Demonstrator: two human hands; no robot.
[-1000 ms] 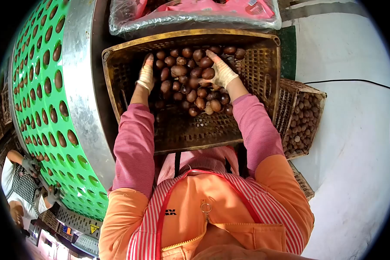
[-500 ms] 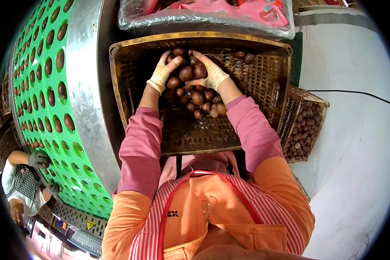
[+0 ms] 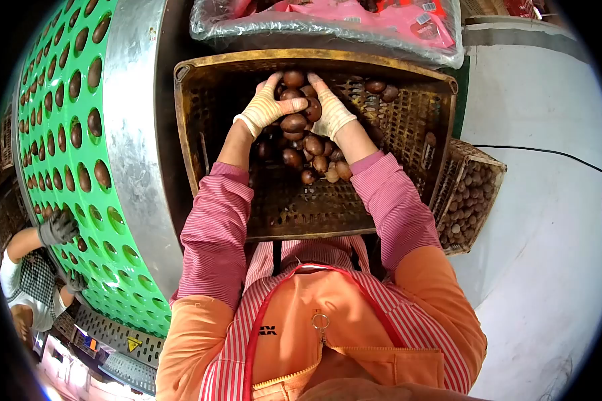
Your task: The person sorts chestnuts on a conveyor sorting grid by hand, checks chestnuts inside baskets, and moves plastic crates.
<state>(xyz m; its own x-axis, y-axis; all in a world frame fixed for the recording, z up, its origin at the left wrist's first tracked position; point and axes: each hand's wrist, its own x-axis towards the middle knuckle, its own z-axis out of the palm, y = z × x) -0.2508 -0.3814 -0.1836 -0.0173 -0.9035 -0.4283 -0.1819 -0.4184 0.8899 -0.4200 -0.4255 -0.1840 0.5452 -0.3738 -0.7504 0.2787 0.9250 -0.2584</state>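
Both my hands wear cream, ribbed gloves with the fingertips bare, and they are inside a worn brown plastic crate (image 3: 201, 134). My left hand (image 3: 264, 109) curls round the left side of a cluster of shiny, brown, egg-shaped fruits (image 3: 293, 123), its thumb across them. My right hand (image 3: 331, 113) cups the same cluster from the right; the fruits partly hide its thumb. Below the hands, more brown fruits (image 3: 313, 144) lie heaped on the crate's slotted floor. Two others (image 3: 375, 87) sit apart near the back right.
On the left, a green perforated conveyor (image 3: 107, 254) carries brown fruits in its holes, edged by a metal guard (image 3: 137, 127). A co-worker's gloved hand (image 3: 59, 227) is over it. A plastic-lined box (image 3: 214, 30) stands behind; a fruit-filled crate (image 3: 471, 194) is at right.
My hands have drawn closer together, lifting a cluster of fruits between them. The left hand shifted right. On the conveyor, the co-worker's upper hand moved up.
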